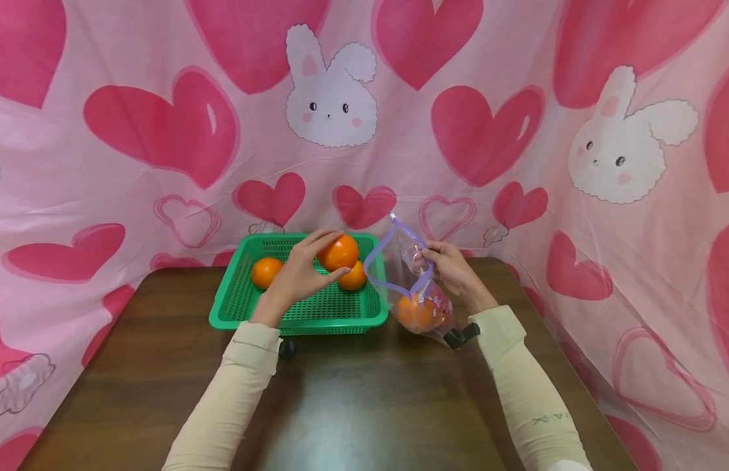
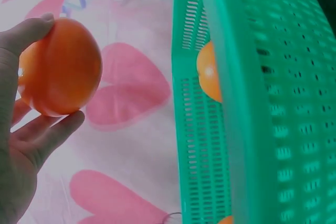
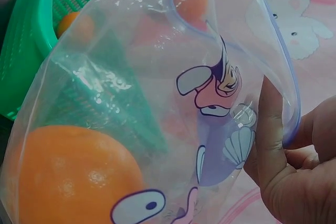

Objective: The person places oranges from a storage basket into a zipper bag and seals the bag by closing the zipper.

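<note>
My left hand point(image 1: 300, 273) grips an orange point(image 1: 339, 252) between thumb and fingers, raised over the right side of a green basket point(image 1: 223, 301). In the left wrist view this orange point(image 2: 63, 66) is held off to the side of the basket wall. Pinched by its rim in my right hand point(image 1: 454, 267) is a clear zip bag point(image 1: 394, 261) with a purple edge, its mouth spread toward the basket. One orange point(image 1: 414, 313) lies at the bottom of the bag. Cartoon prints cover part of the bag point(image 3: 210, 93) in the right wrist view.
Inside the basket sit two more oranges, one at the left point(image 1: 266, 272) and one at the right point(image 1: 353, 277), below the held orange. Everything stands on a dark wooden table point(image 1: 341, 405). A pink cloth point(image 1: 400, 157) with hearts and rabbits hangs behind and beside it.
</note>
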The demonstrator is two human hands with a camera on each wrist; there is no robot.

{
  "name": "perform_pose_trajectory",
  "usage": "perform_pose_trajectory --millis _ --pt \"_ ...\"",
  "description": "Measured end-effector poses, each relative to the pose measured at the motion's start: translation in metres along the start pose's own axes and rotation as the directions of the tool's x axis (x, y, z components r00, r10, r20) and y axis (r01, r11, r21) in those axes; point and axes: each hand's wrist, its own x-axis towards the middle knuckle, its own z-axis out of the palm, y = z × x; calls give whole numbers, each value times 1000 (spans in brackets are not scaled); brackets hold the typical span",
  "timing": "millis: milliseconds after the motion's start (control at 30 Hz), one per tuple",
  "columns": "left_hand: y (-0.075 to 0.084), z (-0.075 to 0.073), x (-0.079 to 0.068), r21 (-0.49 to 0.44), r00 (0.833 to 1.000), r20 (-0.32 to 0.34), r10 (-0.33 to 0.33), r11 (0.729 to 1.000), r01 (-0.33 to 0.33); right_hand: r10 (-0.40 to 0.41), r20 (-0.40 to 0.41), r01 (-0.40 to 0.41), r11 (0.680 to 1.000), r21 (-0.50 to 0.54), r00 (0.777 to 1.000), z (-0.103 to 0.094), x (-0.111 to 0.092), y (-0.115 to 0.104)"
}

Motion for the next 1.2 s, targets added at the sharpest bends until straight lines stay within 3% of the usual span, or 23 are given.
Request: perform_pose_trajectory --millis 467,1200 --pt "24 9 15 -97 999 -38 37 994 -40 9 12 -9 1000 1 1000 1 2 0" --pt "40 35 34 -115 996 27 90 990 -86 -7 32 9 999 -42 999 0 -3 -3"
